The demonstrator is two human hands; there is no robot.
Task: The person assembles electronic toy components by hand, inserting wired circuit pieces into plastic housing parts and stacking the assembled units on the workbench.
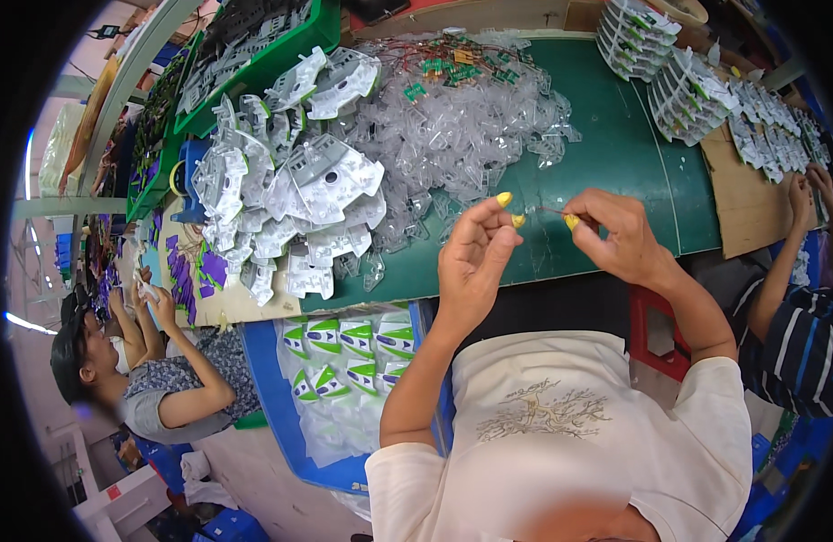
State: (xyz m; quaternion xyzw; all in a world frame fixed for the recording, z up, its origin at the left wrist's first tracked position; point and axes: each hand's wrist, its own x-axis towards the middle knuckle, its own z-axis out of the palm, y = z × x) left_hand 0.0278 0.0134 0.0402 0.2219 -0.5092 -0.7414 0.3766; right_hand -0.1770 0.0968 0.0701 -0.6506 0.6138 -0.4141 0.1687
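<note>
Here, pinches a thin dark-red wire [549, 210] in the right hand's [618, 235] closed grip, over the green table [620, 149], near side; curls the left hand [471, 264], cannot tell if gripping anything.

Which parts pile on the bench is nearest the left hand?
The clear plastic pile: its edge lies beside the left hand, while the white-and-grey shell pile lies farther left.

- Premises: assembly workshop or factory floor.
- Green worktable [633, 144] bearing heaped clear plastic parts [462, 126] and small circuit boards [415, 92].
- White moulded housings [326, 176] piled in quantity; green crate [326, 27] loaded with grey parts [240, 54].
- Co-worker [195, 388] at left, second co-worker [800, 343] at right, both at work.
</note>
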